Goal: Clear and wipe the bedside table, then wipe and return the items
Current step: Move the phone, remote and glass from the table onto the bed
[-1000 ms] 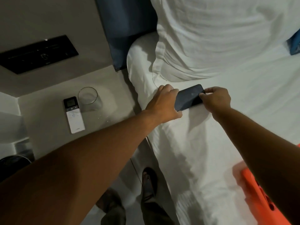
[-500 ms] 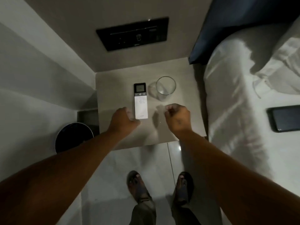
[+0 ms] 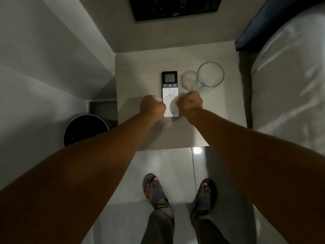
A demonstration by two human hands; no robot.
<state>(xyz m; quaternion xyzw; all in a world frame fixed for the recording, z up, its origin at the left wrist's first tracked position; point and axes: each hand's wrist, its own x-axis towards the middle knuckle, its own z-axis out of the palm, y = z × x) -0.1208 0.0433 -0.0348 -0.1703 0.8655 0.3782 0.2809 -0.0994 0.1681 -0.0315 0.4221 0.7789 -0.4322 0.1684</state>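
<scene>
A white remote [image 3: 170, 88] with a dark screen reading 24 lies on the pale bedside table [image 3: 137, 67]. My left hand [image 3: 152, 106] presses against its lower left edge, fingers curled. My right hand [image 3: 190, 103] is against its lower right edge, fingers curled too. Both hands pinch the remote's lower half between them while it rests on the table. An empty clear glass [image 3: 209, 77] stands upright to the right of the remote, just beyond my right hand.
A bed with white sheets [image 3: 288, 85] borders the table on the right, with a dark headboard [image 3: 260, 27] behind. A black wall panel [image 3: 175, 9] sits above the table. A round black bin [image 3: 84, 129] stands on the floor to the left. My sandalled feet [image 3: 179, 192] are on glossy tiles.
The phone was left on the bed and is out of view now. My view turned to the table, and both hands moved in onto the sides of the remote.
</scene>
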